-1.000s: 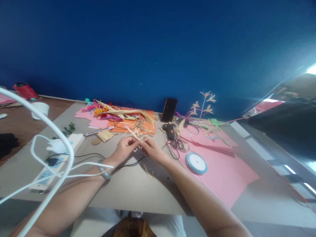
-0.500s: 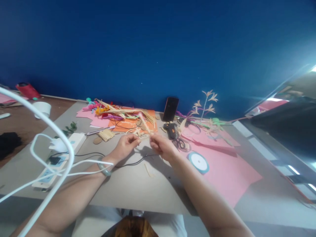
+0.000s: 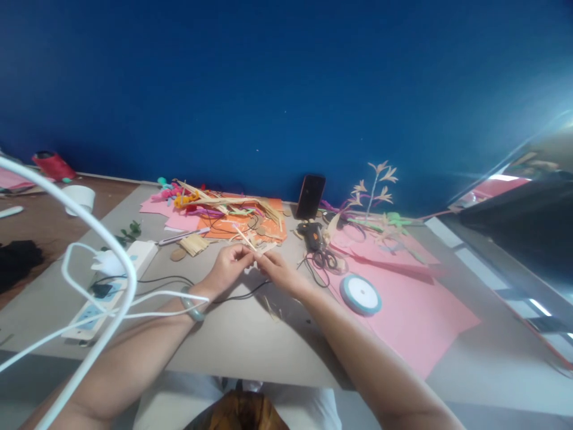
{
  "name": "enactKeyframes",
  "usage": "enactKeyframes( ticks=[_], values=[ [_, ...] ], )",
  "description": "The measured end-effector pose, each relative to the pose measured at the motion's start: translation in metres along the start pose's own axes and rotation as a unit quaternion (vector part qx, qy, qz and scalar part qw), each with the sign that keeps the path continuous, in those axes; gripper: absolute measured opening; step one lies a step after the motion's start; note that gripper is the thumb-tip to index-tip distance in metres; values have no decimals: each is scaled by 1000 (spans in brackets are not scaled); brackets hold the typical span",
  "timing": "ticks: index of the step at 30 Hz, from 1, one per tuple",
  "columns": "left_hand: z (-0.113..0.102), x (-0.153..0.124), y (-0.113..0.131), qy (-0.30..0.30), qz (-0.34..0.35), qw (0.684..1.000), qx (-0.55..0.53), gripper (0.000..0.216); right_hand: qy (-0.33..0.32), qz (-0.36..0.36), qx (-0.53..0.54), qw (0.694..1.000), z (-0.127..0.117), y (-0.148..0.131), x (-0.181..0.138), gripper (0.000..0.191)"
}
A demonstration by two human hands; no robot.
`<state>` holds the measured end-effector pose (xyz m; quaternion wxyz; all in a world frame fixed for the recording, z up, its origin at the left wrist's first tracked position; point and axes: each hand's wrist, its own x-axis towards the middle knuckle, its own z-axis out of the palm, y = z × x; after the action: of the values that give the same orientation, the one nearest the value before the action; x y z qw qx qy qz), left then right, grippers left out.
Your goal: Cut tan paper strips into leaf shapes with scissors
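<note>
My left hand point(image 3: 230, 267) and my right hand point(image 3: 281, 273) meet fingertip to fingertip low over the middle of the table, both closed. A thin pale straw-like strip point(image 3: 244, 236) with a pinkish tip juts up and left from the right fingers. What the left fingers pinch is hidden, too small to make out. Short pale scraps point(image 3: 271, 309) lie below the hands. Beyond them sits an orange sheet point(image 3: 215, 229), with a bundle of dried straw strips point(image 3: 259, 205) across it. A short stack of pale strips point(image 3: 194, 244) is left of the hands.
A black glue gun point(image 3: 312, 236), a phone point(image 3: 310, 197) and a tape roll point(image 3: 360, 294) lie rightward. Pink paper point(image 3: 412, 322) spreads there, below a straw-flower stem point(image 3: 372, 191). At left, white cable point(image 3: 129, 263) crosses above a power strip point(image 3: 92, 313); black cord runs beneath my hands.
My right hand has moved left and down to meet the left. The pale strip has swung left with it. The left hand has stayed nearly in place.
</note>
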<state>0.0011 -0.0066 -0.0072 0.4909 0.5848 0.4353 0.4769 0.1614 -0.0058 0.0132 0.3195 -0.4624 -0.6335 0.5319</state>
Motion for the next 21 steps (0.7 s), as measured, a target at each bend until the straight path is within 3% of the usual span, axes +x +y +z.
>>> enactKeyframes(
  ticks=[9,11,14,17,21],
  values=[
    [-1,1,10,-12,20,999,22,24,-55,109,181,976,-12,-9,0,42],
    [-3,3,6,-3,21,1000,18,24,-38,125,226,965,-26,-13,1,40],
    [-5,6,0,18,7,1000,3,24,37,99,279,955,-50,-18,3,41],
    [-4,5,-2,27,-3,1000,-6,25,93,68,266,957,-56,-16,5,41],
    [-2,1,1,28,28,999,31,26,58,44,182,981,-35,-7,4,34]
  ],
)
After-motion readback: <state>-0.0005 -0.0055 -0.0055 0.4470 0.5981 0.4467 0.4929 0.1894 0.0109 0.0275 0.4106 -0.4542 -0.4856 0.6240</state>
